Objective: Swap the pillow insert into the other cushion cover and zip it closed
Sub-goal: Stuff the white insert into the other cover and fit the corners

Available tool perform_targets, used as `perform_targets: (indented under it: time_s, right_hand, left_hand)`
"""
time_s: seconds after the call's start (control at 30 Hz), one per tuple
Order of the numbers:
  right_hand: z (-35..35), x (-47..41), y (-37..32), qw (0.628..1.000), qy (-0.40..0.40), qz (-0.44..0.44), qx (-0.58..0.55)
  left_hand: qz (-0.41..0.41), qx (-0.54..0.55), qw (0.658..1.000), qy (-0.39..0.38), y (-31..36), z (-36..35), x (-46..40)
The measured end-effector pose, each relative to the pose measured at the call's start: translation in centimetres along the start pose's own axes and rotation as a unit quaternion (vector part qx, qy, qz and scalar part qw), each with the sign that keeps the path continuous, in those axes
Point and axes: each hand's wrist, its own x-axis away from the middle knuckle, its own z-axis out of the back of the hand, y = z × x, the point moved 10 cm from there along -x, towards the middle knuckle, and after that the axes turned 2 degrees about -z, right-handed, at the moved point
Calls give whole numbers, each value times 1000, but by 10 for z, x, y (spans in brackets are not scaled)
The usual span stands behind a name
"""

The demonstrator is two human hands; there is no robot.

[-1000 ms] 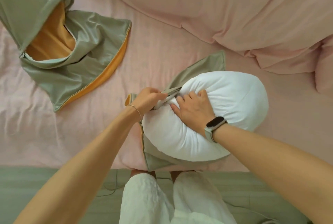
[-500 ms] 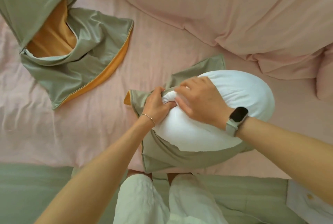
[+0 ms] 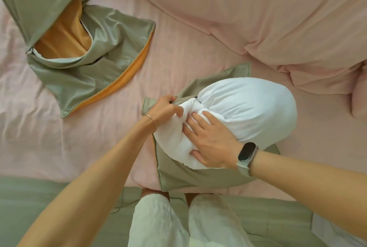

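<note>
A white pillow insert lies bunched on a sage green cushion cover near the bed's front edge, most of it outside the cover. My left hand grips the cover's opening edge at the insert's left end. My right hand lies on the insert with fingers spread, pressing its crumpled left end toward the opening. A second green cover with an orange lining lies open and rumpled at the far left, with no insert in it.
The pink bedsheet spans the bed. A pink duvet is heaped at the back right. My legs in white trousers stand at the bed's front edge, on a green floor.
My right hand slid from the insert's top left down onto its near side and flattened out. The insert's left end is now more crumpled. My left hand keeps its grip on the cover's edge.
</note>
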Motion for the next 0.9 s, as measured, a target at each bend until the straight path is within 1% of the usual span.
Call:
perform_targets:
  time_s: [0.07,0.1,0.17,0.23,0.3,0.37,0.5,0.6,0.67,0.7,0.73,0.77,0.83,0.87,0.9]
  right_hand:
    - [-4,-21,1,1000,12,3,6]
    - [-6,-29,6,1000,13,1,12]
    - [-12,-44,14,999,11,-1,37]
    - [-21,-54,16,998,-10,-1,60]
    - [-26,-61,13,997,-17,9,80]
    - [-27,-67,13,997,-6,19,74]
    - [-26,-73,25,998,49,-4,34]
    - [-15,-65,34,991,133,10,3]
    - [-5,-60,43,986,164,29,-20]
    - [0,-60,48,986,162,31,-32]
    - [7,-61,53,985,165,30,-42]
    - [16,-60,56,982,180,26,-49]
    - [44,-44,59,963,262,9,-65]
    - [57,-30,59,948,310,10,-69]
    - [67,-15,56,938,339,21,-64]
  left_hand:
    - [11,24,1000,11,-1,6,-1]
    - [7,13,1000,11,0,8,-3]
    - [-19,-19,1000,0,3,7,-11]
    - [-56,-66,996,-2,7,6,-19]
    - [-85,-127,988,20,10,7,-24]
    - [-107,-165,980,41,15,8,-24]
    - [-123,-201,971,47,20,7,-22]
    - [-125,-202,971,-4,22,2,-20]
    - [-117,-189,974,-50,21,-2,-19]
    - [-116,-193,973,-54,20,-2,-21]
    - [-115,-209,971,-34,19,1,-23]
    - [-114,-228,967,5,18,6,-24]
    - [-116,-245,959,87,18,15,-23]
    - [-113,-235,959,115,18,17,-21]
    - [-108,-216,961,135,18,19,-20]
